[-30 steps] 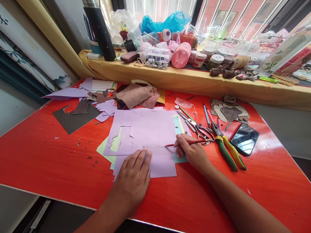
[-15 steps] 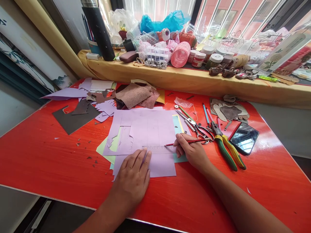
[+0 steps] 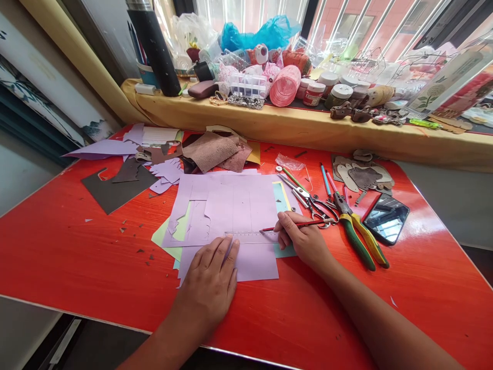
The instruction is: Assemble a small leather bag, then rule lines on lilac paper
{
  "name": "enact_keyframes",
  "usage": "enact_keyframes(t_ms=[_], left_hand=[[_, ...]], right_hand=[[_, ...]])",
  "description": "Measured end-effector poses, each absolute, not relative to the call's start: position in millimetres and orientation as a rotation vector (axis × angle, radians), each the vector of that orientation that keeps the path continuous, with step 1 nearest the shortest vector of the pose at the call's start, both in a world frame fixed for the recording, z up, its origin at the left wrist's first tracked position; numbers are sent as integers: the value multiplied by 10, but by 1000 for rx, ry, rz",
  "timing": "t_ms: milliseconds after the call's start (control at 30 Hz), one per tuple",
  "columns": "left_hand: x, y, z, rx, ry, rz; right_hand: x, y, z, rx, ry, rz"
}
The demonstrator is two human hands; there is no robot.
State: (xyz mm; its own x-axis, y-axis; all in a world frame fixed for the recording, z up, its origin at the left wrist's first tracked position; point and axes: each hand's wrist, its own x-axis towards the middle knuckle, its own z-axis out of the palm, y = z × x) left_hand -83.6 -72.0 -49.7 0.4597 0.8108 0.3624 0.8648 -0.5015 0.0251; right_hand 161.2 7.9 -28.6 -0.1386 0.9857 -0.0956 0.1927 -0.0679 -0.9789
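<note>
A purple sheet [image 3: 223, 205] with ruled pencil lines and a cut-out at its left lies over other purple, green and blue sheets. Along its lower edge rests a clear ruler [image 3: 252, 237]. My left hand [image 3: 211, 272] lies flat, its fingertips pressing on the ruler's left end and the paper. In my right hand [image 3: 302, 239] is a red pencil [image 3: 304, 224], pinched between thumb and fingers. The pencil's tip touches the sheet at the ruler's upper edge.
Right of the paper lie scissors [image 3: 308, 198], pliers [image 3: 360, 236] and a phone [image 3: 387, 218]. Brown leather [image 3: 211, 149] and a dark sheet [image 3: 119, 187] lie behind and left. Jars and bags crowd the windowsill [image 3: 231, 115]. Small scraps dot the red table [image 3: 77, 257].
The whole view has shifted very slightly. Both hands, the ruler and the pencil keep nearly the same places on the paper.
</note>
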Motion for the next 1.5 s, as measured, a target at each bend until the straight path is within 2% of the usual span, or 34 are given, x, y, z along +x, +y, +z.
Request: enact_keyframes(t_ms=[1500], left_hand=[[-841,-730,-516,-2552,-1484,-508]], right_hand=[[1598,73,-310,-1322,-1384,1285]])
